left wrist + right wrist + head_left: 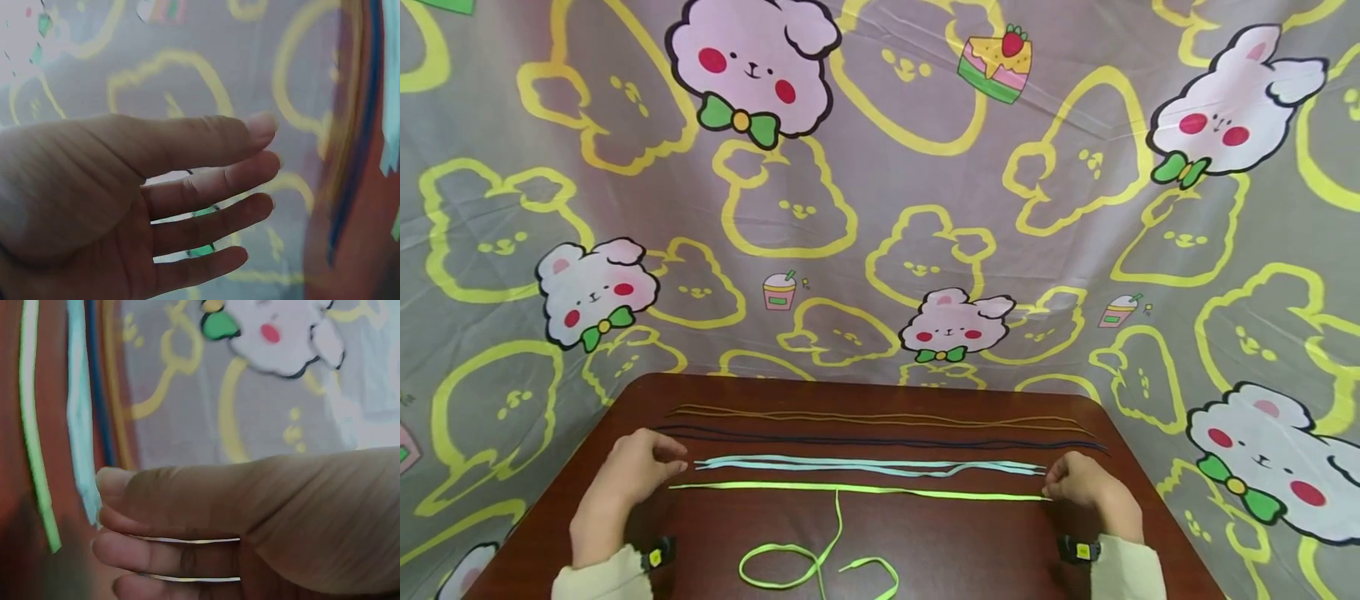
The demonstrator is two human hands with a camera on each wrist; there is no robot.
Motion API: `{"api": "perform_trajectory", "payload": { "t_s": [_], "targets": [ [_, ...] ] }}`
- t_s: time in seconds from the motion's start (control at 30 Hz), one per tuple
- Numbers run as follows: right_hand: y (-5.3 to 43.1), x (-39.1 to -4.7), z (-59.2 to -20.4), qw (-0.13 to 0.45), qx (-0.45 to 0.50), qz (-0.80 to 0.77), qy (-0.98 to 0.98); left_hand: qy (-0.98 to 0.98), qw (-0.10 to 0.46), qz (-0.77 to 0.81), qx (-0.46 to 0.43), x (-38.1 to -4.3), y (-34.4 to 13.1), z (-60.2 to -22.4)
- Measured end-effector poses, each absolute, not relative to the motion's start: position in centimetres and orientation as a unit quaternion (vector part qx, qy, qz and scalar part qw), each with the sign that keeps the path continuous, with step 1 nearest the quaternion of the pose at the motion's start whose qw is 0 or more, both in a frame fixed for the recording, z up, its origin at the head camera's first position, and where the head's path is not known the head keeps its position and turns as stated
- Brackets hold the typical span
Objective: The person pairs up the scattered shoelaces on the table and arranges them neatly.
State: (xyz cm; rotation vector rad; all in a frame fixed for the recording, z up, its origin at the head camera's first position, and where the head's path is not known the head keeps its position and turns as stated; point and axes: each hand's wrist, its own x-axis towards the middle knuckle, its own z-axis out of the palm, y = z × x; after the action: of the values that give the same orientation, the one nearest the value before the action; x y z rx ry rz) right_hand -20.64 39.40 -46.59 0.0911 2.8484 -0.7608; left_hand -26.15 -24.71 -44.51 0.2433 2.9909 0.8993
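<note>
Several shoelaces lie across the dark wooden table. A light blue pair (775, 458) is stretched out between my hands, with a bright green lace (775, 485) laid straight in front of it. My left hand (632, 467) hovers by the left ends, its thumb and fingers loosely extended and holding nothing, as the left wrist view shows. At the right ends is my right hand (1093, 487). Its thumb and fingers lie close together beside the light blue tips (92, 512), and the green lace's end (55, 544) lies free of it.
Farther back lie dark blue laces (850, 442) and brown laces (880, 416), stretched side to side. Another green lace (839, 521) curls loosely near the front edge. A printed cloth (865, 183) hangs round the back and sides of the table (970, 542).
</note>
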Motion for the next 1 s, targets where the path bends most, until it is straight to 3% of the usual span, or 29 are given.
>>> {"api": "perform_trajectory", "payload": {
  "t_s": [0.2,0.43,0.7,0.9,1.0],
  "targets": [
    [36.1,-20.1,-43.9,0.095,-0.027,-0.292,0.951,0.945,0.0,0.3,0.133,-25.0,-20.3,-42.0],
    [30.7,-19.9,-42.3,0.043,-0.144,-0.31,0.939,0.93,-0.007,0.3,0.211,-23.9,-15.1,-41.4],
    [22.2,-19.0,-44.1,0.059,-0.252,-0.247,0.934,0.898,0.013,0.287,0.334,-23.1,-9.2,-42.8],
    [17.5,-17.9,-48.1,0.142,-0.291,-0.149,0.934,0.872,0.123,0.276,0.385,-23.0,-5.5,-45.2],
    [16.1,-17.3,-49.4,0.148,-0.306,-0.133,0.931,0.875,0.157,0.253,0.383,-22.7,-4.4,-46.2]
  ]
}}
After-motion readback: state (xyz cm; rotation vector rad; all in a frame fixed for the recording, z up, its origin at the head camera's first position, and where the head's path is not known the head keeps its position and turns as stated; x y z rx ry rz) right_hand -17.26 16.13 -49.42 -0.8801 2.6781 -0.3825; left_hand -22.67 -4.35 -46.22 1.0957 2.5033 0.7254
